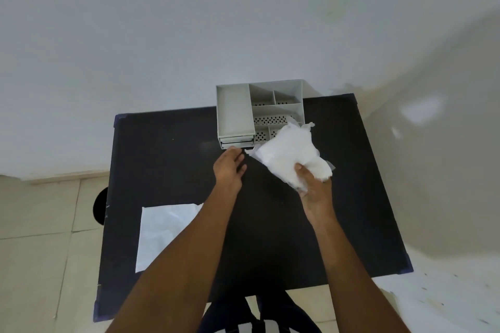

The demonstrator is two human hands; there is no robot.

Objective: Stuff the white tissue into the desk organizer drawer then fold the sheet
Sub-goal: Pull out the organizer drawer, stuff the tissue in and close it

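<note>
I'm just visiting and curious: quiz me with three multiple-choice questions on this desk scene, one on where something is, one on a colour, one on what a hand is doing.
1. Where does the flat white sheet lie?
A. on the near left of the table
B. inside the organizer
C. on the floor

2. What colour is the table top?
A. white
B. black
C. green

3. What is the right hand doing?
A. resting flat on the table
B. gripping the white tissue
C. pulling a drawer

Key: 1 A, the sheet rests flat by the left forearm. 2 B, the surface is dark under the grey desk organizer. 3 B, its fingers curl round the bundle, while the left hand reaches toward the drawer.
</note>
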